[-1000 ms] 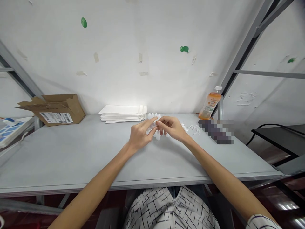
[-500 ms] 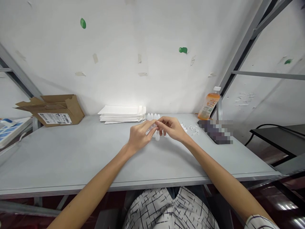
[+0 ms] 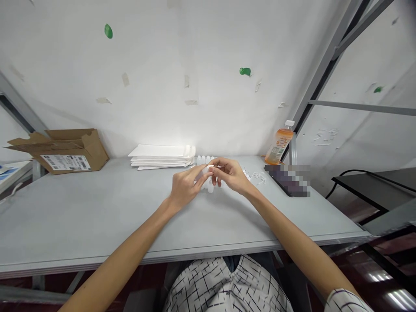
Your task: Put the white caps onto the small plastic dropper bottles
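Observation:
My left hand and my right hand meet over the middle of the grey table. Between their fingertips is a small white piece, partly covered by the fingers; the fingers of both hands are pinched on it. Several small white bottles stand behind and under the hands, partly hidden by them. To the right of my right hand lie small white pieces, too small to make out.
A stack of white envelopes lies at the wall, left of the bottles. An open cardboard box stands at the back left. An orange drink bottle and a dark, blurred-out flat object are at the right.
The whole view has shifted slightly, so things appear further left. More of the white piece shows between the fingertips; both hands remain together over the bottles.

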